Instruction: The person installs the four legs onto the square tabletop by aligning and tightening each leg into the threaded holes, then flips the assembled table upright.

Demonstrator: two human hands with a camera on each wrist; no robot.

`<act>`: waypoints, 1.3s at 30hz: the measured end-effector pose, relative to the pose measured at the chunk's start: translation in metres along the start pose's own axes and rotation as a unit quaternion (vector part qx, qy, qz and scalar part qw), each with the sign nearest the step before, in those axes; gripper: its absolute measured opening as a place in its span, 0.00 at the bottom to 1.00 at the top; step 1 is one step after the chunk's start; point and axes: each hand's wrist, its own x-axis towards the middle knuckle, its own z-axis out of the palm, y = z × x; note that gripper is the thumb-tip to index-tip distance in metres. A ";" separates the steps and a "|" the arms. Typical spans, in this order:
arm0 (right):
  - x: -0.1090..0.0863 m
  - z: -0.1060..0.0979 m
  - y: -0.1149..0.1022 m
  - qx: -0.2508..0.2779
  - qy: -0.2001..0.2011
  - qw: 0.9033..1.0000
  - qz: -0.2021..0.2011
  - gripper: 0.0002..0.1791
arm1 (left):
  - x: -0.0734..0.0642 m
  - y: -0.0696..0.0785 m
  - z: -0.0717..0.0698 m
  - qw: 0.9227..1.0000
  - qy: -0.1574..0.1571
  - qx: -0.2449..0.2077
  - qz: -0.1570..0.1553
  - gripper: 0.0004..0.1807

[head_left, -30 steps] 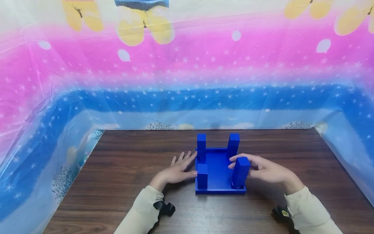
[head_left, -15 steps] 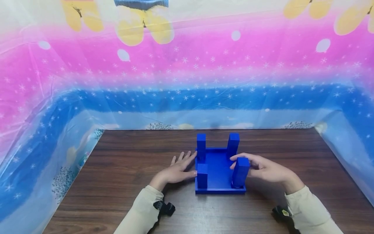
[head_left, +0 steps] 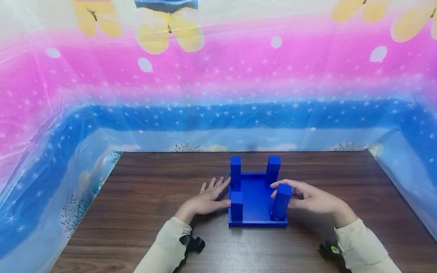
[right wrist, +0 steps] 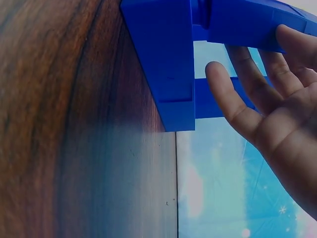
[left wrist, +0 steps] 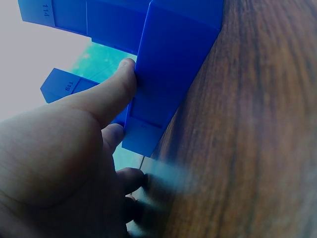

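A blue rimmed base (head_left: 256,203) with upright square legs at its corners, like a small upturned table, stands on the wooden table. My right hand (head_left: 314,195) holds the near right leg (head_left: 282,201), thumb on its right side and fingers reaching behind it. That leg tilts slightly outward. In the right wrist view, a narrow round neck (right wrist: 201,12) shows between the leg (right wrist: 242,25) and the base. My left hand (head_left: 205,201) touches the base's left side with spread fingers. In the left wrist view its thumb (left wrist: 119,87) rests against the base's edge.
The other legs are the far left leg (head_left: 235,170), far right leg (head_left: 273,168) and near left leg (head_left: 236,206). Dark brown wooden table (head_left: 153,174) surrounds the base. A patterned pink and blue cloth (head_left: 218,94) hangs behind and along both sides.
My right fingertips have shifted slightly to the right behind the near right leg, and its foot shows a smaller gap. The left hand and the base have stayed in place.
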 end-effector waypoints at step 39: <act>-0.006 0.003 -0.011 -0.064 0.041 0.995 0.066 0.28 | -0.009 0.019 -0.008 1.000 -0.009 -0.008 0.004 0.49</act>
